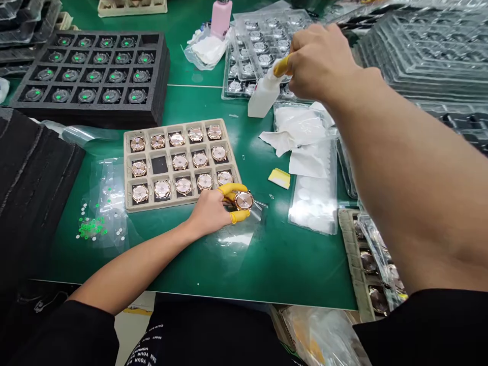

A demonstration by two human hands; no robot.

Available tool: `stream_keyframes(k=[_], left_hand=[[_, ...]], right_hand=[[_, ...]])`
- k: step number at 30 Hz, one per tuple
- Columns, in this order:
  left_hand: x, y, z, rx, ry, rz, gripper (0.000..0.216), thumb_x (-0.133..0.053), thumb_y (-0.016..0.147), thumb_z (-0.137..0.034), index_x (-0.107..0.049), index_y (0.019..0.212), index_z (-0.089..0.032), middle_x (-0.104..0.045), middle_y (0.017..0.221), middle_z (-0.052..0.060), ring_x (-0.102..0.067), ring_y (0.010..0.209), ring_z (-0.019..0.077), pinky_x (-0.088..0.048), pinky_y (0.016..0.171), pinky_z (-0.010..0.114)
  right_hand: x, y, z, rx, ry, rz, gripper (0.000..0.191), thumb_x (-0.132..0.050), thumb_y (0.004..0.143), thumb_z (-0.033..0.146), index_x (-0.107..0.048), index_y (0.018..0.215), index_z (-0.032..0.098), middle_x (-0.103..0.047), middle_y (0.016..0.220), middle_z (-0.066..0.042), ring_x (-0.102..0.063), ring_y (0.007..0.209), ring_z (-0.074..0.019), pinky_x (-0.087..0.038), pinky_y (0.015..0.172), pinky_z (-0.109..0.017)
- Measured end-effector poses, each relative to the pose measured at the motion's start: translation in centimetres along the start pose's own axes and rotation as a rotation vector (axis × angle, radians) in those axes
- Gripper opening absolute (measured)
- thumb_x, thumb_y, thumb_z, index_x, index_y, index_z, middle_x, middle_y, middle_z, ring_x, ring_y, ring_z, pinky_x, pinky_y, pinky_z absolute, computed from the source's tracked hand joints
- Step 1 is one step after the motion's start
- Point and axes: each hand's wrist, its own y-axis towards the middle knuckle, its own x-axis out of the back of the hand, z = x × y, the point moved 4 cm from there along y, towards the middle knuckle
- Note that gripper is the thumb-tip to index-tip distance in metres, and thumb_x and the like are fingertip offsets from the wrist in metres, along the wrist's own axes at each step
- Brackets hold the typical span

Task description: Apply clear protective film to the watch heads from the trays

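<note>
My left hand point(213, 208), with yellow finger cots, pinches a rose-gold watch head point(244, 200) by its edges, dial up. It is just past the near right corner of a beige tray point(152, 204). More rose-gold watch heads fill that tray's compartments, except one in the middle row that shows only its dark bottom. Farther off, my right hand point(318, 63) is closed at the top of a white plastic bottle point(263, 96), which leans slightly. A yellow finger cot covers a fingertip there; the bottle's upper end is partly hidden by the hand.
At the back left is a black foam tray point(158, 104) of watch parts with green dots. Green and white dots point(91, 227) lie scattered at left. White wipes point(301, 129), a yellow pad point(279, 178) and a pink bottle point(221, 19) are around. Clear trays point(423, 56) are stacked at right.
</note>
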Motion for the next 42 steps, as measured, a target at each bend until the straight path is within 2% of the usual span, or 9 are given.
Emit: stream_keyframes(k=[6, 10, 13, 16, 19, 25, 28, 32, 42], left_hand=[[0.1, 0.0, 0.0, 0.003, -0.012, -0.023, 0.048, -0.084, 0.07, -0.023, -0.076, 0.118, -0.022, -0.082, 0.093, 0.0, -0.077, 0.082, 0.015, -0.066, 0.088, 0.031], [0.1, 0.0, 0.1, 0.027, -0.043, -0.023, 0.049, -0.086, 0.069, -0.023, -0.076, 0.117, -0.021, -0.082, 0.094, 0.001, -0.078, 0.084, 0.0161, -0.067, 0.087, 0.031], [0.2, 0.1, 0.3, 0.044, -0.085, -0.039, 0.051, -0.087, 0.068, -0.024, -0.075, 0.118, -0.019, -0.082, 0.095, 0.003, -0.079, 0.088, 0.0175, -0.066, 0.089, 0.031], [0.1, 0.2, 0.7, 0.056, -0.16, -0.053, 0.057, -0.088, 0.066, -0.022, -0.074, 0.121, -0.017, -0.082, 0.095, 0.004, -0.079, 0.087, 0.0176, -0.066, 0.089, 0.031], [0.0, 0.2, 0.9, 0.055, -0.21, -0.025, 0.058, -0.086, 0.063, -0.015, -0.075, 0.12, -0.017, -0.082, 0.096, 0.003, -0.079, 0.087, 0.0176, -0.066, 0.085, 0.028], [0.2, 0.2, 0.7, 0.117, -0.24, -0.071, 0.056, -0.088, 0.063, -0.016, -0.075, 0.117, -0.017, -0.082, 0.095, 0.004, -0.078, 0.086, 0.0161, -0.066, 0.084, 0.027], [0.1, 0.2, 0.5, 0.133, -0.267, -0.076, 0.058, -0.09, 0.061, -0.018, -0.075, 0.118, -0.016, -0.082, 0.095, 0.005, -0.078, 0.086, 0.016, -0.066, 0.083, 0.027], [0.1, 0.2, 0.5, 0.117, -0.249, -0.066, 0.057, -0.089, 0.062, -0.017, -0.076, 0.118, -0.016, -0.082, 0.095, 0.004, -0.077, 0.084, 0.0154, -0.065, 0.083, 0.027], [0.0, 0.2, 0.5, 0.103, -0.23, -0.041, 0.06, -0.087, 0.061, -0.014, -0.077, 0.119, -0.016, -0.08, 0.092, 0.002, -0.076, 0.082, 0.0142, -0.065, 0.082, 0.025]], right_hand=[[0.9, -0.4, 1.6, -0.091, 0.015, -0.039, 0.023, -0.058, 0.086, -0.008, -0.072, 0.096, 0.007, -0.067, 0.132, -0.008, -0.05, 0.141, -0.0312, -0.032, 0.115, -0.061], [2.5, -6.7, 5.3, -0.261, 0.204, -0.399, 0.017, -0.057, 0.095, 0.004, -0.069, 0.091, 0.016, -0.066, 0.119, -0.014, -0.056, 0.12, -0.0279, -0.041, 0.109, -0.057], [1.1, -14.8, 9.9, -0.061, 0.284, -0.46, 0.019, -0.053, 0.101, 0.015, -0.068, 0.092, 0.02, -0.063, 0.1, -0.011, -0.057, 0.104, -0.0273, -0.047, 0.097, -0.053], [-1.9, -22.2, 12.9, 0.116, 0.366, -0.314, 0.013, -0.059, 0.102, 0.022, -0.07, 0.097, 0.025, -0.067, 0.095, -0.008, -0.06, 0.099, -0.0262, -0.049, 0.09, -0.048], [-3.8, -25.7, 13.8, 0.263, 0.322, -0.229, 0.015, -0.06, 0.102, 0.023, -0.072, 0.094, 0.028, -0.071, 0.091, -0.005, -0.059, 0.092, -0.0236, -0.048, 0.082, -0.044], [-3.8, -26.2, 12.2, 0.23, 0.161, -0.33, 0.022, -0.063, 0.1, 0.018, -0.071, 0.081, 0.027, -0.074, 0.093, -0.004, -0.056, 0.09, -0.0224, -0.043, 0.081, -0.043], [-3.9, -27.0, 12.1, 0.307, 0.113, -0.387, 0.025, -0.066, 0.099, 0.017, -0.067, 0.076, 0.026, -0.075, 0.094, -0.002, -0.056, 0.089, -0.0203, -0.042, 0.079, -0.04], [-4.2, -27.1, 12.0, 0.239, 0.086, -0.487, 0.02, -0.066, 0.1, 0.021, -0.07, 0.08, 0.025, -0.073, 0.095, -0.005, -0.055, 0.089, -0.0205, -0.042, 0.077, -0.04], [-3.2, -26.5, 13.8, 0.44, 0.14, -0.539, 0.019, -0.067, 0.098, 0.01, -0.07, 0.087, 0.026, -0.071, 0.092, -0.003, -0.049, 0.084, -0.0193, -0.037, 0.072, -0.038]])
